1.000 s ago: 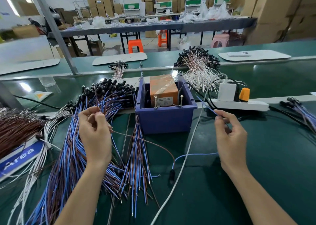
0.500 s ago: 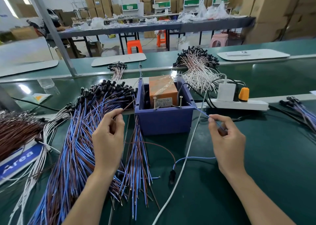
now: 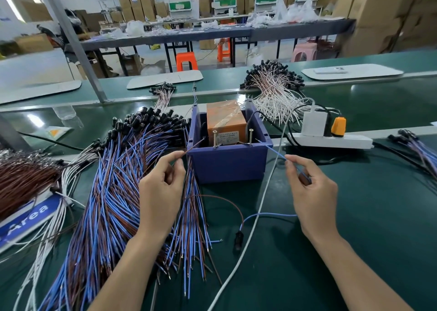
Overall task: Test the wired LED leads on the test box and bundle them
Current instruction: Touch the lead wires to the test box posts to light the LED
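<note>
Left hand: our left hand (image 3: 160, 192) pinches the brown lead (image 3: 194, 145) between thumb and forefinger, with the other fingers curled loosely under.
Right hand: our right hand (image 3: 312, 192) pinches the blue lead (image 3: 274, 151) the same way, and the wire runs back across the palm.
Test box: the blue test box (image 3: 228, 162) sits at 12 o'clock from our hands, with an orange taped block (image 3: 224, 119) inside and two upright screws on its near rim.
Brown tip: it points at the left screw (image 3: 214, 139) from 9 o'clock, close beside it. We cannot tell if it touches.
Blue tip: it points at the right screw (image 3: 250, 136) from 3 o'clock, also close. Contact is unclear.
LED head: both wires loop down to one black LED holder (image 3: 238, 237), which lies on the green bench (image 3: 378, 228) at 6 o'clock from the box, between our forearms.
Untested pile: a heap of blue and brown leads (image 3: 113, 180) fans out at 9 o'clock from the box, under our left wrist.
Other leads: a pale bundle (image 3: 272, 93) lies at 1 o'clock beyond the box.
Power strip: a white power strip (image 3: 331, 141) lies at 3 o'clock, and a white cable (image 3: 260, 204) crosses the bench between our hands.
</note>
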Demonstrator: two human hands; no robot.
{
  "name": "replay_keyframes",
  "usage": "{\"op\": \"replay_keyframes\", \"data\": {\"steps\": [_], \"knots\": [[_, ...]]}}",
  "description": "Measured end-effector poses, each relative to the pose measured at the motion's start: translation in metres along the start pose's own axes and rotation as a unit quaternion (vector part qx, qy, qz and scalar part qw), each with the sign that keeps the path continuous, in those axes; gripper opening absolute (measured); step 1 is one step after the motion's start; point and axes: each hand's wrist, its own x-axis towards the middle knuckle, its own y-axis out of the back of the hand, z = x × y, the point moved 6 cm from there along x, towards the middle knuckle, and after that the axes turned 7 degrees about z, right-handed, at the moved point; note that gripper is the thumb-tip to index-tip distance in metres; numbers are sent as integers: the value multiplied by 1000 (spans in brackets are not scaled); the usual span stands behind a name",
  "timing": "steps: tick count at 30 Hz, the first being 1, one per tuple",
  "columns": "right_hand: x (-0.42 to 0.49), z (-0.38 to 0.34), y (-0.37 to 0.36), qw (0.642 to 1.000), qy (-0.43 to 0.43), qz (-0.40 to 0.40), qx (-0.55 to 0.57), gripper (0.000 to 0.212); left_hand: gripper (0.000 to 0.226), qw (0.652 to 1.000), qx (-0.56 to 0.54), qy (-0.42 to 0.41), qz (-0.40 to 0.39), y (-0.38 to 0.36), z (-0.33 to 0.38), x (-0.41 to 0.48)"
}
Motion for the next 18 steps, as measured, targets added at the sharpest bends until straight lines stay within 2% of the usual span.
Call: {"op": "replay_keyframes", "data": {"steps": [18], "knots": [[-1,0,-2,1000,2,-4,-5,10,18,999,-11,-11,-34,-9,7,-5]]}}
